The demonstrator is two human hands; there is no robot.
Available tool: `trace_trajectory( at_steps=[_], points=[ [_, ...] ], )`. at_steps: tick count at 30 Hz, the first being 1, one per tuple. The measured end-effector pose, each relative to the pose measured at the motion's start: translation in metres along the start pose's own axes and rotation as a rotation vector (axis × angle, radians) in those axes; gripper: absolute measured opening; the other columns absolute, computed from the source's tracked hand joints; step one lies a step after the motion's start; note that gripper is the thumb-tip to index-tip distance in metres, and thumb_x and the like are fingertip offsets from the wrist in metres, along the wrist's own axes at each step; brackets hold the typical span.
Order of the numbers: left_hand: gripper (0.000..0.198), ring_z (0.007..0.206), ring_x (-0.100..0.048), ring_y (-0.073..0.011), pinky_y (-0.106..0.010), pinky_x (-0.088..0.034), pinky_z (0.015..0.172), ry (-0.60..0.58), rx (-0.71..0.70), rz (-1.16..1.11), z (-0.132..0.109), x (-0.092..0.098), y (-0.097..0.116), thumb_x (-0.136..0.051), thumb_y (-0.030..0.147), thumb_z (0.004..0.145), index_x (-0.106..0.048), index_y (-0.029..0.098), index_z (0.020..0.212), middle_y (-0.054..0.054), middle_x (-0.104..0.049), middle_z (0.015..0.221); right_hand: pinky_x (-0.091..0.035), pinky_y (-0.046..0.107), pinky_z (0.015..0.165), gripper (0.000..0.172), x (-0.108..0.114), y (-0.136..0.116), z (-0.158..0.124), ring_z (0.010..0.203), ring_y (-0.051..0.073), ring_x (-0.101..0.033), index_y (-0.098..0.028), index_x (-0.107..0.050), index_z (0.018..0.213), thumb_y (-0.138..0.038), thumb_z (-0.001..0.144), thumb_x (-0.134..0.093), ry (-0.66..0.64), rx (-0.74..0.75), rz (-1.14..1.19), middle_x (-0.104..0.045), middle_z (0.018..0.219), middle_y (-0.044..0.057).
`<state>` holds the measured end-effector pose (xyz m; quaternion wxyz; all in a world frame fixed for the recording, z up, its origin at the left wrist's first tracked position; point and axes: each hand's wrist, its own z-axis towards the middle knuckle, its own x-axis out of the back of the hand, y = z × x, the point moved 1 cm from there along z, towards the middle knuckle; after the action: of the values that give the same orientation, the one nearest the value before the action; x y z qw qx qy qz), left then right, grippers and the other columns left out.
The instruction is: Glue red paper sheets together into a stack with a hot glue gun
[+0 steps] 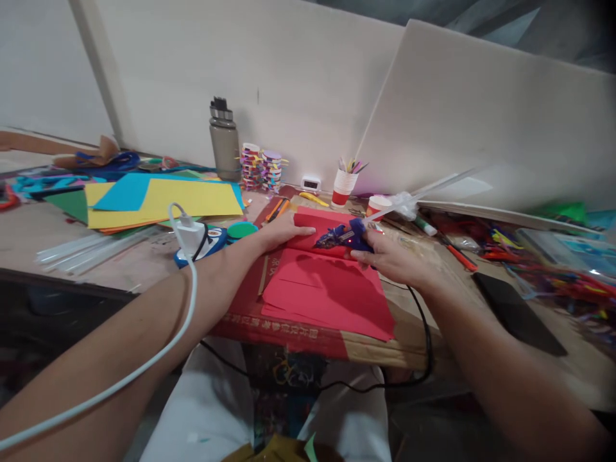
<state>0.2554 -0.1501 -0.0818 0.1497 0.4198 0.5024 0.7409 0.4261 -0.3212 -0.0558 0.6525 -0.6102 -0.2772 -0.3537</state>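
Note:
My left hand (283,232) is closed on the left edge of a red paper sheet (317,219), its thumb lying over the front and the other fingers mostly hidden. The sheet is raised at its far side. In my right hand (387,258) is a blue hot glue gun (350,235) with a small red light, its nozzle pointing left across the red sheet towards my left thumb. A long clear glue stick (423,191) sticks out of its back. Nearer to me lie several overlapping red sheets (332,292) on a flattened cardboard box (385,346).
Left are coloured sheets (192,197), clear glue sticks (91,247) and a power strip with a charger (192,236). A bottle (225,141), decorated cups (251,167) and a pen cup (344,186) stand behind. Right lies a black phone (517,313). A black cord (427,340) loops below.

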Motion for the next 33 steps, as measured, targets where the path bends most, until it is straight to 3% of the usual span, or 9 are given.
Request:
trace_trajectory(
  at_steps=[3,9,15,21,24,33],
  points=[
    [0.041,0.098,-0.064,-0.0222,-0.031,-0.047,0.09,-0.02,0.022,-0.084,0.0,-0.003,-0.001,-0.069,0.036,0.072,-0.068,0.015,0.107,-0.007,-0.072,0.103,-0.044,0.031,0.069,0.022,-0.004,0.006,0.001,0.078,0.02,-0.056,-0.016,-0.057,0.097,-0.032,0.082,-0.055,-0.002,-0.008,-0.06,-0.064,0.09,0.005],
    [0.046,0.103,-0.064,-0.0244,-0.034,-0.049,0.089,-0.07,0.047,-0.372,0.006,-0.009,-0.014,-0.07,0.035,0.073,-0.064,0.017,0.115,-0.009,-0.068,0.116,-0.043,0.028,0.065,0.017,-0.007,0.004,-0.002,0.074,0.018,-0.057,-0.017,-0.056,0.095,-0.029,0.083,-0.054,-0.017,-0.043,-0.093,-0.065,0.086,0.004],
    [0.052,0.107,-0.062,-0.0259,-0.037,-0.048,0.092,-0.089,0.064,-0.454,0.01,-0.01,-0.019,-0.072,0.039,0.072,-0.062,0.016,0.118,-0.011,-0.066,0.119,-0.043,0.029,0.068,0.016,-0.011,-0.002,0.001,0.076,0.019,-0.058,-0.016,-0.055,0.098,-0.026,0.085,-0.053,-0.017,-0.029,-0.15,-0.065,0.09,0.007],
    [0.051,0.103,-0.064,-0.025,-0.036,-0.049,0.091,-0.055,0.041,-0.475,0.016,-0.01,-0.028,-0.07,0.047,0.073,-0.065,0.017,0.115,-0.01,-0.067,0.117,-0.044,0.031,0.076,0.02,-0.017,-0.009,0.011,0.089,0.022,-0.059,-0.014,-0.055,0.103,-0.025,0.086,-0.053,-0.026,0.01,-0.169,-0.065,0.104,0.01],
    [0.05,0.101,-0.065,-0.025,-0.035,-0.05,0.089,-0.013,0.044,-0.474,0.019,-0.01,-0.031,-0.069,0.048,0.073,-0.066,0.017,0.112,-0.01,-0.068,0.115,-0.045,0.031,0.075,0.017,-0.022,-0.013,0.017,0.088,0.022,-0.06,-0.014,-0.056,0.1,-0.025,0.087,-0.053,-0.019,0.039,-0.185,-0.065,0.103,0.01],
    [0.033,0.093,-0.067,-0.0239,-0.036,-0.051,0.086,-0.058,0.11,-0.575,0.022,-0.011,-0.032,-0.063,0.044,0.08,-0.069,0.016,0.097,-0.009,-0.073,0.1,-0.045,0.03,0.071,0.018,-0.032,-0.024,0.027,0.086,0.021,-0.06,-0.016,-0.055,0.101,-0.027,0.086,-0.054,0.011,0.088,-0.27,-0.066,0.102,0.011]
  ],
)
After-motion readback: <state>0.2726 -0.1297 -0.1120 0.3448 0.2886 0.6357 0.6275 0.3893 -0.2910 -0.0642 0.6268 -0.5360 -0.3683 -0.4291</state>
